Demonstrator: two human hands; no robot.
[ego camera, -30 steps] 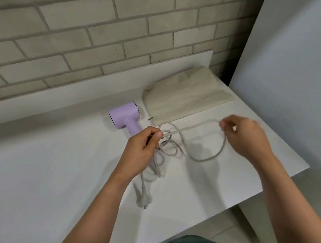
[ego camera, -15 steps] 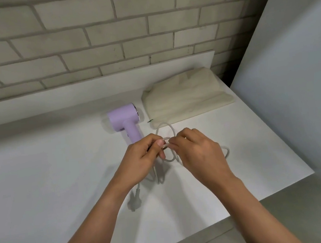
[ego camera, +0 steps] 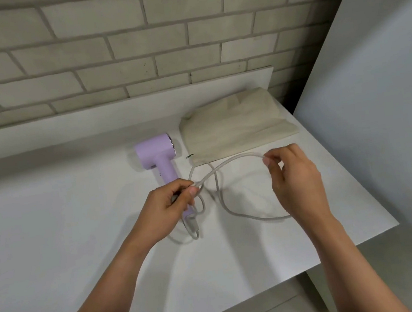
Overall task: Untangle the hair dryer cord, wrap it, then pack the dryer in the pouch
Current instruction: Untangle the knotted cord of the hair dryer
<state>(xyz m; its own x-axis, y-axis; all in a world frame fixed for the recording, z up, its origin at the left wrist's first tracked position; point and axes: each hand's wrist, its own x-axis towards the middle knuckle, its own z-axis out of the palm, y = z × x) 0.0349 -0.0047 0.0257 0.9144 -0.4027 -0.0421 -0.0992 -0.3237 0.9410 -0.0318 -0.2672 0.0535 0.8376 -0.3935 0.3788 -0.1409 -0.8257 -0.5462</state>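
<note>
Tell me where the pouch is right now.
In the head view the beige pouch lies flat on the table, far right, beside the purple hair dryer and beyond the right hand.

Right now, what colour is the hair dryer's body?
Pale lilac, clearest in the head view: hair dryer.

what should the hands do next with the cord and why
Probably bring the right hand back to the left hand and tuck the stretch of cord it pinches into the left's grip as another loop. The cord runs between both pinches, and loose slack lies on the table, so wrapping looks unfinished.
</note>
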